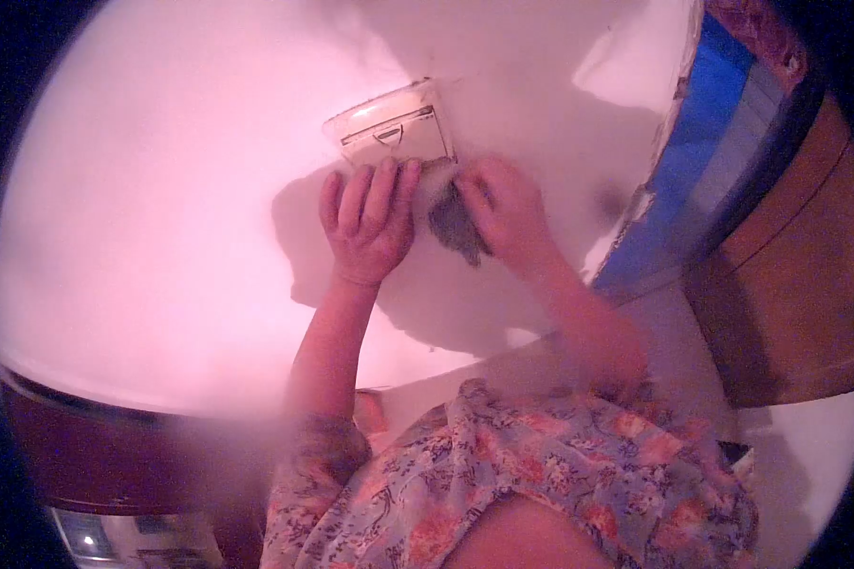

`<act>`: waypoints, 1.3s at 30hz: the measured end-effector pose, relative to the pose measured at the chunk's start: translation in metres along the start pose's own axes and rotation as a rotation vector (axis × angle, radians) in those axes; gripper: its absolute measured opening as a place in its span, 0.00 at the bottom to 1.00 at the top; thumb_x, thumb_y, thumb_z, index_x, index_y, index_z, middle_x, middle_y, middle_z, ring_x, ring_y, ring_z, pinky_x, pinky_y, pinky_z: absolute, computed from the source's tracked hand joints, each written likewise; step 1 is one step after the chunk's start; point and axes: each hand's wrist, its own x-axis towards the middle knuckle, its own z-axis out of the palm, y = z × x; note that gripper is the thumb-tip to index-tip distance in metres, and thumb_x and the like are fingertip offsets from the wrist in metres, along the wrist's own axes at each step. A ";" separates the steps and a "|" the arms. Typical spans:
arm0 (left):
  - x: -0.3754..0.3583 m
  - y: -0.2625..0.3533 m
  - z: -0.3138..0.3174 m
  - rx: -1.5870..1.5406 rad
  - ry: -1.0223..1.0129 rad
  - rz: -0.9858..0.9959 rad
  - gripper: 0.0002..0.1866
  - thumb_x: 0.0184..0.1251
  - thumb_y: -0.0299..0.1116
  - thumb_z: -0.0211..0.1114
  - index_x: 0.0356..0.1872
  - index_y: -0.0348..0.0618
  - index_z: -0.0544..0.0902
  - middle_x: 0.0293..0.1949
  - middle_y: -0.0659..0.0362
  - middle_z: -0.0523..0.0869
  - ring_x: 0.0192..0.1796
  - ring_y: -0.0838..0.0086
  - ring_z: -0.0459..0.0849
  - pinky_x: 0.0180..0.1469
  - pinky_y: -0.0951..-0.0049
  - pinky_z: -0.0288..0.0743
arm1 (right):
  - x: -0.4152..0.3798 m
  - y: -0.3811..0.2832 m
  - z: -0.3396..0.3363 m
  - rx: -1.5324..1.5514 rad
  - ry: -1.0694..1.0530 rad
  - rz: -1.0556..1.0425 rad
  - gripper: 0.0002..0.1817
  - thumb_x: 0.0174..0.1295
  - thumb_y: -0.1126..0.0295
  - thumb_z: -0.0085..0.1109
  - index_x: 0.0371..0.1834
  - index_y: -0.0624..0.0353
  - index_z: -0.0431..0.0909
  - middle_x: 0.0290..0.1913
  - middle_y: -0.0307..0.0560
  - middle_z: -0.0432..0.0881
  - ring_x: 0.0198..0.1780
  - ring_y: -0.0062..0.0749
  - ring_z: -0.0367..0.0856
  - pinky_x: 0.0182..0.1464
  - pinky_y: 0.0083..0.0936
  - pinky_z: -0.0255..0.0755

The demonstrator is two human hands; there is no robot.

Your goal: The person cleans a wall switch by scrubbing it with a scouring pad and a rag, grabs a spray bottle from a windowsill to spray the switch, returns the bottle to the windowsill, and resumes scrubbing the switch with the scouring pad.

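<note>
A small white box-like fixture [396, 131] with a dark-edged panel sits against the pale wall. Along its lower edge rest the fingertips of my left hand [372, 213], stretched out and slightly apart. My right hand [505, 207] is closed on a grey cloth [455, 226] just beside the fixture's lower right corner. Part of the cloth hangs below the fingers. My right fingertips are partly hidden, and so is the fixture's bottom edge.
Pale wall surface [161, 209] surrounds the fixture, with shadows of my arms on it. To the right are a blue strip [707, 95] with a chipped edge and a brown wooden panel [788, 313]. A dark red surface [95, 455] lies at lower left.
</note>
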 end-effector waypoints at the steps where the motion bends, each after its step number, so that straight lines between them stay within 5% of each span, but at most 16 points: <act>1: -0.015 -0.013 -0.057 0.065 0.019 -0.049 0.19 0.52 0.28 0.58 0.48 0.56 0.79 0.51 0.66 0.73 0.53 0.72 0.69 0.59 0.61 0.61 | -0.026 -0.044 0.009 0.049 -0.050 -0.039 0.06 0.54 0.71 0.53 0.28 0.60 0.68 0.28 0.54 0.72 0.31 0.52 0.73 0.34 0.40 0.68; 20: -0.024 -0.028 -0.069 -0.034 0.066 -0.044 0.19 0.53 0.30 0.58 0.48 0.56 0.79 0.53 0.68 0.73 0.55 0.74 0.69 0.61 0.60 0.59 | 0.018 -0.102 0.015 -0.256 0.193 -0.417 0.05 0.51 0.73 0.56 0.29 0.59 0.72 0.28 0.52 0.74 0.32 0.49 0.74 0.36 0.38 0.71; 28: -0.023 -0.025 -0.064 -0.064 0.057 -0.020 0.17 0.53 0.31 0.58 0.46 0.55 0.80 0.52 0.68 0.73 0.54 0.74 0.70 0.61 0.60 0.60 | 0.013 -0.100 0.007 -0.225 0.110 -0.144 0.06 0.53 0.69 0.54 0.31 0.60 0.71 0.30 0.54 0.74 0.33 0.50 0.75 0.36 0.39 0.71; 35: -0.017 -0.016 -0.062 -0.077 0.053 -0.014 0.17 0.52 0.31 0.59 0.46 0.54 0.81 0.51 0.68 0.74 0.53 0.74 0.70 0.60 0.61 0.60 | 0.021 -0.097 -0.005 -0.247 0.147 -0.261 0.06 0.52 0.71 0.55 0.30 0.59 0.71 0.30 0.52 0.75 0.33 0.50 0.75 0.34 0.39 0.70; 37: -0.015 -0.005 -0.062 -0.081 0.027 0.006 0.17 0.52 0.31 0.58 0.46 0.54 0.81 0.51 0.67 0.74 0.54 0.74 0.70 0.60 0.61 0.60 | 0.010 -0.088 -0.017 -0.134 0.149 -0.070 0.06 0.51 0.71 0.57 0.30 0.59 0.72 0.30 0.52 0.75 0.33 0.49 0.75 0.35 0.38 0.70; 39: -0.013 0.004 -0.057 -0.093 0.041 0.012 0.16 0.52 0.31 0.59 0.44 0.52 0.81 0.50 0.67 0.75 0.54 0.74 0.70 0.60 0.61 0.60 | 0.010 -0.083 -0.027 -0.154 0.182 -0.098 0.06 0.51 0.71 0.57 0.29 0.59 0.72 0.30 0.51 0.75 0.34 0.48 0.76 0.35 0.38 0.71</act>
